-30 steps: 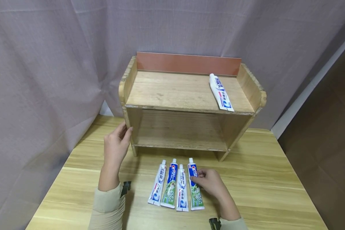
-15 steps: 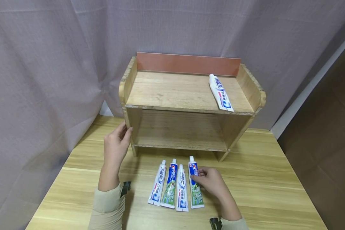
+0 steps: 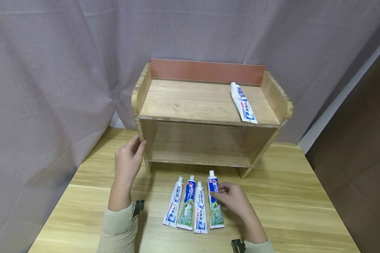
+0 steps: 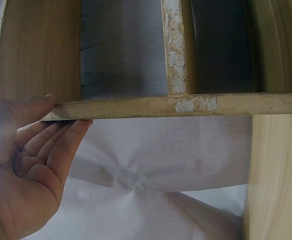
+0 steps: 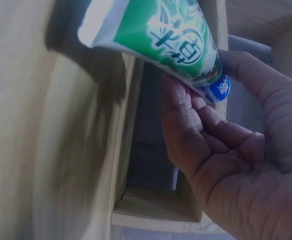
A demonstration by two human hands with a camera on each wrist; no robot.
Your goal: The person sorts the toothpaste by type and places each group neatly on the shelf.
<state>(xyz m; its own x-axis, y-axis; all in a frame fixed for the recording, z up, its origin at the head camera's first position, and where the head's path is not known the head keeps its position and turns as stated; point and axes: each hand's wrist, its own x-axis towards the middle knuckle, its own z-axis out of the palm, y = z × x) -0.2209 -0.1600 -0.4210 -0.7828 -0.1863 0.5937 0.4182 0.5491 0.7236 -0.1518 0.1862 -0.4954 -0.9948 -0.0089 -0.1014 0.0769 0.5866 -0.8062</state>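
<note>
My right hand [image 3: 235, 199] pinches a blue-and-green Crest toothpaste tube [image 3: 214, 207] by its side, thumb on top, cap pointing toward the shelf. In the right wrist view the tube [image 5: 173, 42] stands off the tabletop, casting a shadow on it. At the wooden shelf [image 3: 190, 121], my left hand [image 3: 127, 158] grips the front edge of the left side panel [image 4: 136, 107] between thumb and fingers. Left of the held tube lie a white tube [image 3: 201, 211], another blue-and-green tube [image 3: 187, 207] and a second white tube [image 3: 174, 203], side by side on the table.
One more white toothpaste tube [image 3: 243, 102] lies on the shelf's top board [image 3: 183, 98], toward its right side. A reddish-brown strip [image 3: 207, 71] backs that board. Grey cloth [image 3: 190, 28] hangs behind, and a brown panel [image 3: 361, 123] stands at the right of the table [image 3: 297, 196].
My right hand has shifted slightly toward the shelf with the blue-and-green tube. The left hand stays on the side panel; the other tubes have not moved.
</note>
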